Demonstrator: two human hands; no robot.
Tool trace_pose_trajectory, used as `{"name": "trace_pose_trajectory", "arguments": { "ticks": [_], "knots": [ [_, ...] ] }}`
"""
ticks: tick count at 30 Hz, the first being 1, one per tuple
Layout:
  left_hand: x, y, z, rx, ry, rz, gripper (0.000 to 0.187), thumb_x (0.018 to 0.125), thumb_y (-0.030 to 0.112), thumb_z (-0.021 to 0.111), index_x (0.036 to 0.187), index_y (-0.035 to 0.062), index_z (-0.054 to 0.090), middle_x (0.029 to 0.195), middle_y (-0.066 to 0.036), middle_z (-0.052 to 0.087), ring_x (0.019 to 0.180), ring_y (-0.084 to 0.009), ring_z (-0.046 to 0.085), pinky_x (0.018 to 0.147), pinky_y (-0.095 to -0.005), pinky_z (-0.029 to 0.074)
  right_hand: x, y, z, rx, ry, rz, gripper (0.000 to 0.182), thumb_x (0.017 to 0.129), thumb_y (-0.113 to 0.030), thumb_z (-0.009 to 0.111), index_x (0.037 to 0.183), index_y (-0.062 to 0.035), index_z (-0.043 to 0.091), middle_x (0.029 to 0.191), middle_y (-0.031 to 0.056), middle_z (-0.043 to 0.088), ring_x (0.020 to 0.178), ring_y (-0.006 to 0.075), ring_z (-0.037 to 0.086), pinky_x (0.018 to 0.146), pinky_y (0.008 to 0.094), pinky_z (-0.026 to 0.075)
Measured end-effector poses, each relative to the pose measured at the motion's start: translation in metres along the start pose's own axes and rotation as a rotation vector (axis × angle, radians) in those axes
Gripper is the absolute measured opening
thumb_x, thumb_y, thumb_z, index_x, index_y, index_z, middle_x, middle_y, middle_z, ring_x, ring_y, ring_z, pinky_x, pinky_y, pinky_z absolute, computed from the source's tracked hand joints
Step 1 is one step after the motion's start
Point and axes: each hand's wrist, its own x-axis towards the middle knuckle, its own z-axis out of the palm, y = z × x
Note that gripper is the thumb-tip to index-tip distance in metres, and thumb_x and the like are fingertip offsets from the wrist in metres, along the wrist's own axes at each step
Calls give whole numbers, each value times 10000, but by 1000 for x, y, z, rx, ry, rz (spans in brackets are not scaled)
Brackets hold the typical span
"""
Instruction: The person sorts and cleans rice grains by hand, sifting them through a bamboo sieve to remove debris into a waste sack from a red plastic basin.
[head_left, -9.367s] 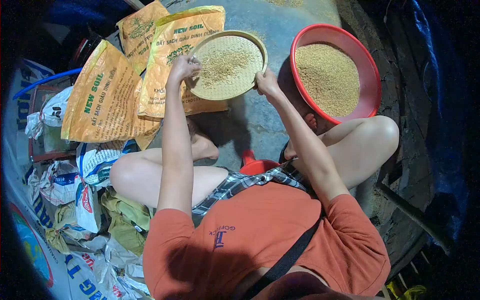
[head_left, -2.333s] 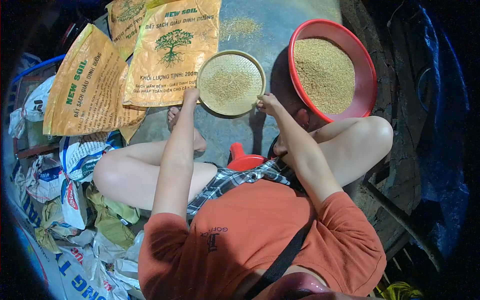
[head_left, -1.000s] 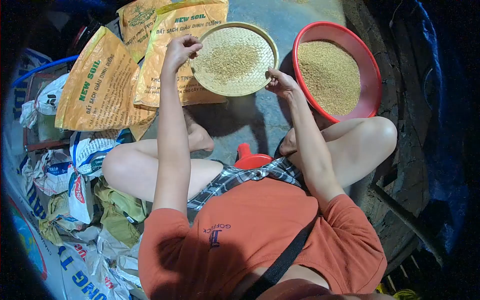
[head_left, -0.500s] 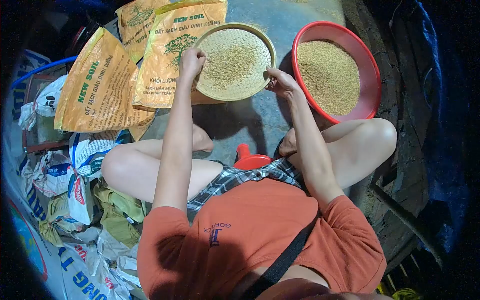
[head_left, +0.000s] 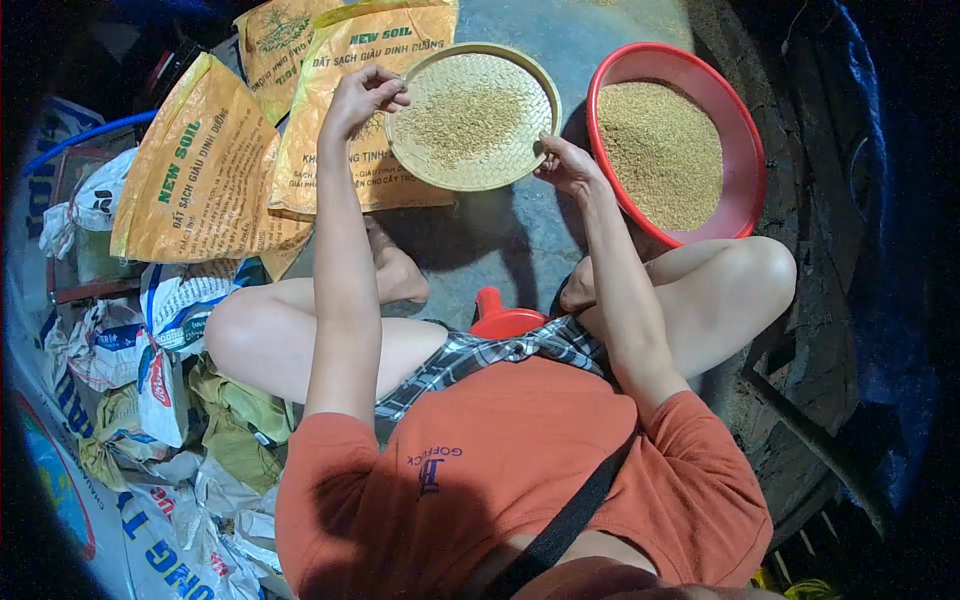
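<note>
A round woven winnowing tray [head_left: 545, 100] hangs above the floor in front of me, with a thin heap of golden grain [head_left: 465, 125] spread over its middle. My right hand [head_left: 568, 168] grips the tray's right front rim, thumb on top. At the left rim, my left hand [head_left: 362, 100] is raised with its fingertips pinched together; whether anything small is between them I cannot make out. To the right stands a red basin [head_left: 745, 150] that holds a large heap of the same grain [head_left: 660, 155].
Orange soil sacks [head_left: 200, 165] lie at the front left, partly under the tray. White and green bags [head_left: 235, 420] crowd my left side. A red plastic stool [head_left: 505, 320] is between my legs. Dark boards [head_left: 800, 400] run along the right.
My left hand has come off the tray's left rim and moved slightly up and left. The tray has shifted a little right and tilted, while my right hand keeps its grip.
</note>
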Motion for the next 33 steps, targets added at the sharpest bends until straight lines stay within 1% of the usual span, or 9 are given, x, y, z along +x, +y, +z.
{"name": "trace_pose_trajectory", "arguments": {
  "ticks": [5,8,13,15,16,19,22,26,33],
  "knots": [
    [-9,5,2,-2,-107,-87,64,707,-13,559,760,-44,540,652,-104,567,571,-138,568,471,-215,448,8,1,-11,-2,-20,9,185,818,-196,434,765,-27,485,542,23,444,461,117,413,510,268,409],
    [-5,-11,4,256,22,-51,35,689,-19,555,682,-51,543,581,-79,548,492,-138,553,427,-228,443,8,0,-12,-5,-20,8,190,818,-199,434,762,-24,482,545,21,437,468,119,406,521,272,414],
    [0,-24,17,414,18,-37,86,691,30,566,727,-47,552,541,-86,541,470,-137,542,427,-253,422,2,-3,-3,-7,-5,-5,188,813,-196,439,755,-23,480,551,17,428,474,111,396,534,269,415],
    [5,-33,22,506,124,-37,126,656,83,583,727,-21,571,551,-129,554,515,-186,574,475,-290,456,5,-2,-5,-6,-40,-17,184,811,-195,443,758,-23,482,551,17,428,471,113,396,538,271,415],
    [6,-40,24,678,189,137,183,647,157,601,700,-16,579,594,-163,565,579,-251,577,561,-330,454,8,-1,-6,-4,-76,-29,181,809,-194,448,762,-24,484,551,16,428,469,116,395,541,274,416],
    [8,-52,27,784,236,88,190,639,176,600,664,-11,581,622,-169,569,627,-280,570,626,-342,441,12,0,-9,5,-87,-34,172,805,-187,453,764,-24,489,538,12,424,463,116,392,557,280,420],
    [10,-60,25,815,216,79,195,648,150,600,733,-24,574,619,-141,573,529,-216,562,544,-299,445,9,-2,-9,-46,-108,-24,165,803,-177,452,762,-23,491,541,10,426,458,114,391,562,281,423],
    [13,-68,16,809,260,170,156,662,127,581,707,-21,566,622,-130,574,523,-198,558,529,-298,442,9,-3,-10,-53,-133,-12,156,794,-174,458,760,-26,494,568,12,446,465,114,406,567,281,428],
    [9,-30,-3,317,220,-28,147,715,85,520,793,-39,509,636,-111,571,518,-139,557,463,-256,440,5,-3,-6,-71,-57,-19,140,773,-174,476,764,-37,500,594,21,468,520,120,443,574,287,428]
  ]
}}
